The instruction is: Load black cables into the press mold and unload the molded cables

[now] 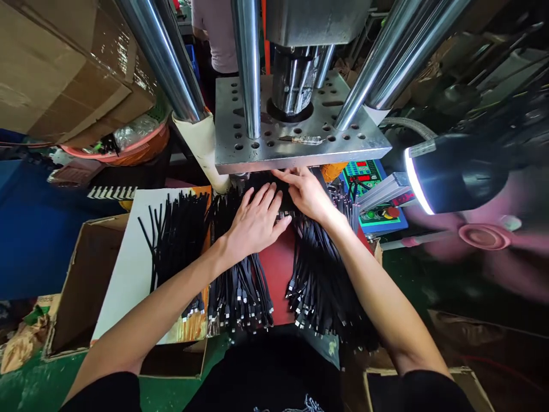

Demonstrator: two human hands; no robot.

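My left hand (256,222) lies palm down with its fingers spread, over the dark work area below the press's metal plate (302,153). Just right of it, my right hand (309,193) reaches to the plate's front edge, one finger stretched left and the fingers apart. No held thing shows in either hand; the dark area under their fingertips is hard to make out. A bundle of black cables (242,292) with metal connector ends hangs below my left hand. Another cable bundle (317,274) spreads under my right forearm. Between them shows a red surface (277,269).
More black cables (182,234) lie on a white board (124,269) at left. Steel columns (246,68) rise around the press ram (295,80). A cutter-like tool (302,139) lies on the plate. At right are a control panel (368,177), a lit lamp (454,171) and a spinning pink fan (484,236).
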